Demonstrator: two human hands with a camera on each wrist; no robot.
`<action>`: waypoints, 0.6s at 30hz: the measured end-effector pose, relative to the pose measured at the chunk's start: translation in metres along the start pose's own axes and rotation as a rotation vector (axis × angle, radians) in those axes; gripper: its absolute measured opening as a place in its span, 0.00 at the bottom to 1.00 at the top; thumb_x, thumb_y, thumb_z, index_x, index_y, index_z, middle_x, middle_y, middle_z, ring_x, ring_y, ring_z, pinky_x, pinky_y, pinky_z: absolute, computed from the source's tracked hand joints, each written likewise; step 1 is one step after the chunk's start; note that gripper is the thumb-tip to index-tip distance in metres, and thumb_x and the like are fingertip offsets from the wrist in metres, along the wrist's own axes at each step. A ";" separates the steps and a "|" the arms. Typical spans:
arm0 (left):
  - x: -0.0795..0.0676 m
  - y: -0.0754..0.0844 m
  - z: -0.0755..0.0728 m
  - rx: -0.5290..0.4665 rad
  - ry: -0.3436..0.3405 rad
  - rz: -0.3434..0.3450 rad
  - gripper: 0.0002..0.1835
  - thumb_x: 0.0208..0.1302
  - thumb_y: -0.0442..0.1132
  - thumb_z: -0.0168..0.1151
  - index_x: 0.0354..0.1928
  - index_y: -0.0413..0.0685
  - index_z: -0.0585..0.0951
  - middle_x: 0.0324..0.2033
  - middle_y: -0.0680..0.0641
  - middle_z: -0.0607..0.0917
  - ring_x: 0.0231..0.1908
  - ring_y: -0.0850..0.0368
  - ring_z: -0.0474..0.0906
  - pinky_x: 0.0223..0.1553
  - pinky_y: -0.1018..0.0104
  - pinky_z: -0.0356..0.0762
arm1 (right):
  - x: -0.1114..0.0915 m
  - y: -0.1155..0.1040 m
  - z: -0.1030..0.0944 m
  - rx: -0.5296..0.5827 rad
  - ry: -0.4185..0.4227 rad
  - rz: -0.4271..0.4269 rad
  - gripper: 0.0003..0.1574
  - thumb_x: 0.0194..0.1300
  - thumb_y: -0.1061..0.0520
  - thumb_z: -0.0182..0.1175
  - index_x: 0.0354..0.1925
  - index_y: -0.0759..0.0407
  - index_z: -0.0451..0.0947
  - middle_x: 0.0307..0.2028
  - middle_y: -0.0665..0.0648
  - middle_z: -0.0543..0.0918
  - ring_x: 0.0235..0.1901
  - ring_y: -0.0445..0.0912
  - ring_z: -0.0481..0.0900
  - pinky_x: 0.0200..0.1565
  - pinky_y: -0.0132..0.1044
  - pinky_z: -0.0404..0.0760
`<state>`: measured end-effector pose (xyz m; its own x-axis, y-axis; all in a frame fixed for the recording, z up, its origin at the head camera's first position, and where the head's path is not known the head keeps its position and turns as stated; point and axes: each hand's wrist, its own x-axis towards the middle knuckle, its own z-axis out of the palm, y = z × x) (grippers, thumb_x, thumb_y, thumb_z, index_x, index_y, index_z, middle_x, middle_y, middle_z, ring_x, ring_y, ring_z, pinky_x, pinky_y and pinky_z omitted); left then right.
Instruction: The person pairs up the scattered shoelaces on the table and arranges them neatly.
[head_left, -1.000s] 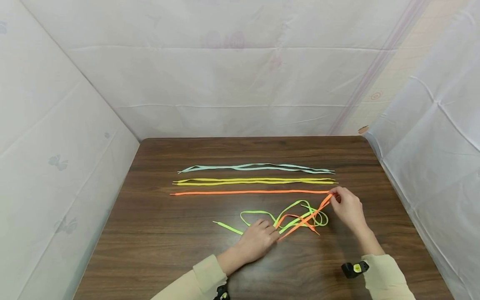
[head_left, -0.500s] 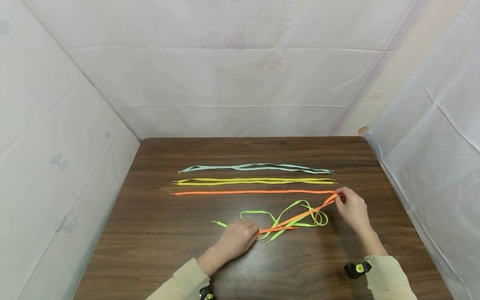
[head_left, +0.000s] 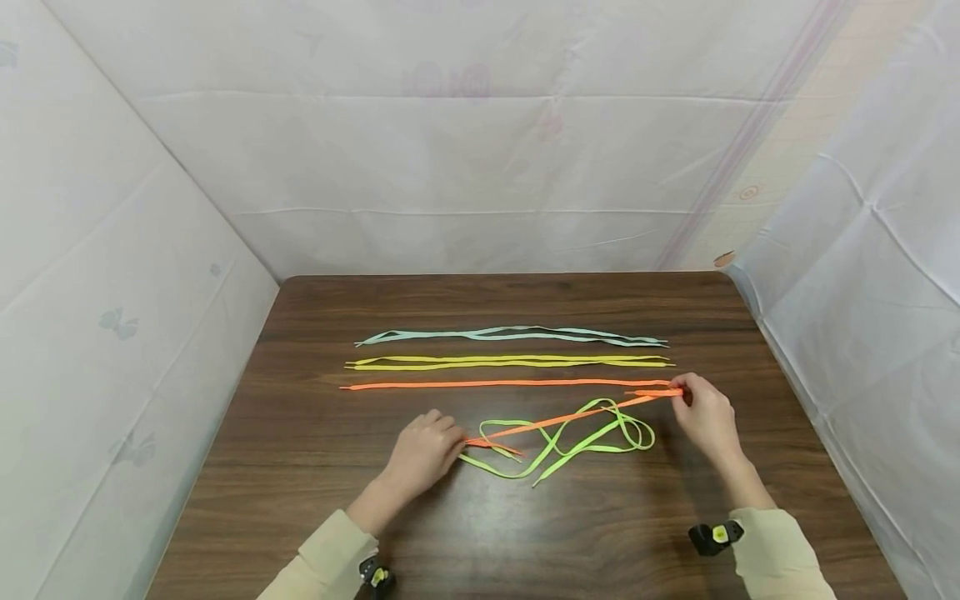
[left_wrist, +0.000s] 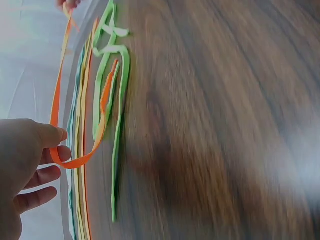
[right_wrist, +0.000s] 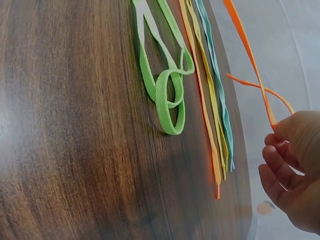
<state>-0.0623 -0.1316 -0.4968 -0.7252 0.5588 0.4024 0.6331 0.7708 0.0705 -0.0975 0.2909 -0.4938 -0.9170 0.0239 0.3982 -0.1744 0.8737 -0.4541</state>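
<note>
An orange shoelace (head_left: 525,429) is stretched over the table between my two hands. My left hand (head_left: 423,450) pinches it between thumb and fingertips, and a short tail of the lace (left_wrist: 105,100) hangs from there in the left wrist view. My right hand (head_left: 705,417) pinches the other end, with a loose tip sticking out beside the fingers. Beneath the held lace, bright green lace (head_left: 517,477) lies in tangled loops. Another orange shoelace (head_left: 487,384) lies straight on the table, just beyond the held one.
Behind the straight orange lace run yellow laces (head_left: 510,358), roughly parallel to it. Farther back lie pale blue laces (head_left: 420,335). All rest on a dark wood-grain table (head_left: 315,500). White sheeting (head_left: 480,183) hangs behind and on both sides.
My left hand has moved left and slightly away from me, drawing the orange lace off the green tangle and pulling it straighter. My right hand has shifted slightly right, still pinching its end.
</note>
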 end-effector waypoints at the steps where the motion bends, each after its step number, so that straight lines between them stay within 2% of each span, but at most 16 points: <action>1: -0.001 -0.003 -0.001 0.003 0.000 -0.005 0.03 0.51 0.40 0.69 0.25 0.51 0.83 0.23 0.56 0.81 0.25 0.61 0.70 0.27 0.68 0.70 | 0.000 0.000 0.000 0.000 0.000 0.002 0.08 0.49 0.70 0.60 0.31 0.63 0.76 0.23 0.58 0.77 0.21 0.47 0.71 0.22 0.42 0.67; 9: -0.009 -0.030 -0.010 0.021 0.023 -0.023 0.05 0.47 0.38 0.72 0.25 0.50 0.83 0.21 0.55 0.80 0.23 0.60 0.72 0.25 0.67 0.70 | 0.001 0.005 -0.001 -0.009 0.000 0.000 0.08 0.49 0.70 0.59 0.31 0.63 0.77 0.23 0.58 0.77 0.21 0.48 0.71 0.22 0.43 0.67; 18: -0.019 -0.065 -0.018 0.042 -0.026 -0.099 0.05 0.48 0.35 0.71 0.28 0.49 0.83 0.24 0.54 0.81 0.25 0.59 0.75 0.26 0.65 0.73 | 0.001 0.010 -0.004 0.023 0.037 -0.076 0.06 0.51 0.69 0.61 0.30 0.62 0.77 0.23 0.57 0.77 0.21 0.46 0.69 0.23 0.44 0.67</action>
<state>-0.0851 -0.1973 -0.4926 -0.7906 0.4865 0.3718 0.5465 0.8345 0.0703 -0.0985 0.3017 -0.4954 -0.8869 -0.0236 0.4613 -0.2515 0.8623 -0.4396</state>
